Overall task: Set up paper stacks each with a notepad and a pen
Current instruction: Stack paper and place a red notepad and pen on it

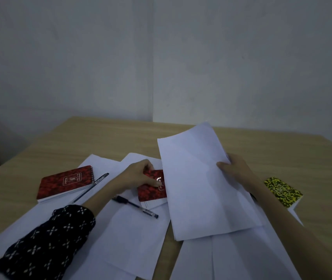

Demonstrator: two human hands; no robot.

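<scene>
My left hand (pixel 138 175) grips a red notepad (pixel 151 190) lying on the middle paper stack (pixel 132 235), with a black pen (pixel 135 207) just in front of it. My right hand (pixel 234 168) holds a sheaf of white sheets (pixel 201 184) lifted off the table; the sheaf hides the notepad's right edge. On the left paper stack (pixel 39 219) rest another red spiral notepad (pixel 65 182) and a pen (pixel 91 187). A yellow-black notepad (pixel 283 191) lies at the right, beyond my right forearm.
More white sheets (pixel 242 257) lie under the raised sheaf at the near right. The wooden table (pixel 104 136) meets grey walls at the back. Its left edge runs diagonally at the far left.
</scene>
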